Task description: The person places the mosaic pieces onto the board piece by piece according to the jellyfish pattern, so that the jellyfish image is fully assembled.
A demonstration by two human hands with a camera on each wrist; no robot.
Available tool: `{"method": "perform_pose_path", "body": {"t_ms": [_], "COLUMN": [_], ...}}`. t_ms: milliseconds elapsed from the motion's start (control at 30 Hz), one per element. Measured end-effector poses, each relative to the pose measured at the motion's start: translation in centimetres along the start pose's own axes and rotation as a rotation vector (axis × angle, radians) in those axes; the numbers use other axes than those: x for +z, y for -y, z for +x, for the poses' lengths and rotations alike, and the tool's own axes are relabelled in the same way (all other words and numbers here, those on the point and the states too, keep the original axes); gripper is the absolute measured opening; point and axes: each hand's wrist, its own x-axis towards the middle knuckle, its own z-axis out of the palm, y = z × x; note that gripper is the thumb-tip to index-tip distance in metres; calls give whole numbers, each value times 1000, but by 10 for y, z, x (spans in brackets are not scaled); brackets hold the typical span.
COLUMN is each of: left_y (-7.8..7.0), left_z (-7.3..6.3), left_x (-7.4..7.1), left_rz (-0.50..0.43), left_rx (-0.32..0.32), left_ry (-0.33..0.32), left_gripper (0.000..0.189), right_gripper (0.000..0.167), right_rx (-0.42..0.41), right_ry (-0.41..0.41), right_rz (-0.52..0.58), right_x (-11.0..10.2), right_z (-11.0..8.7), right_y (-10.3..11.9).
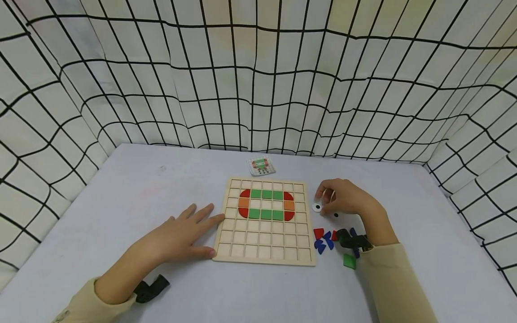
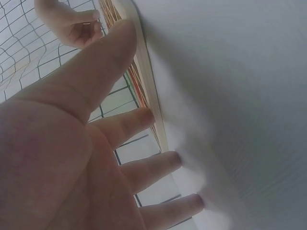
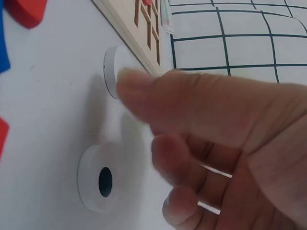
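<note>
Evidently, the pinched white disc [image 1: 317, 207] faces dot-side up.

It's a khaki left sleeve [image 1: 97, 309] and a matching right sleeve [image 1: 393, 282]! An angular black fitting [image 1: 151, 289] juts beside one, a second fitting [image 1: 348, 239] beside the other.

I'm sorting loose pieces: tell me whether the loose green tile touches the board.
Apart: the head view shows white table between the green tile and the board.
</note>
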Motion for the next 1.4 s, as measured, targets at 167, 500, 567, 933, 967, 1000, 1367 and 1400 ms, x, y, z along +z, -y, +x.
{"method": "perform_pose_path", "body": {"t_ms": [167, 500, 567, 933, 967, 1000, 1367, 1400], "left_y": [1, 2, 2, 1, 1, 1, -1, -1], "left_z": [0, 1, 1, 0, 0, 0, -1, -1], "left_x": [1, 2, 3, 2, 2, 2, -1, -2], "left_rz": [-4, -3, -5, -3, -3, -4, -14, -15], "left_rx": [-4, 1, 1, -7, -7, -4, -3, -4], "left_ry": [2, 1, 1, -3, -5, -6, 4, 5], "left_gripper": [83, 84, 84, 83, 83, 83, 82, 82], "right_gripper": [23, 13, 12, 20, 21, 21, 11, 10], "right_rx": [1, -91, -138, -290, -300, -307, -336, -338], "right_ry": [39, 10, 0, -18, -11, -2, 54, 57], "right_rz": [-27, 29, 59, 135, 142, 148, 108, 101], "right_x": [5, 8, 8, 15, 17, 19, 40, 42], "right_z": [5, 6, 6, 15, 17, 19, 45, 46], "right_y": [2, 8, 10, 34, 37, 40, 83, 87]}}
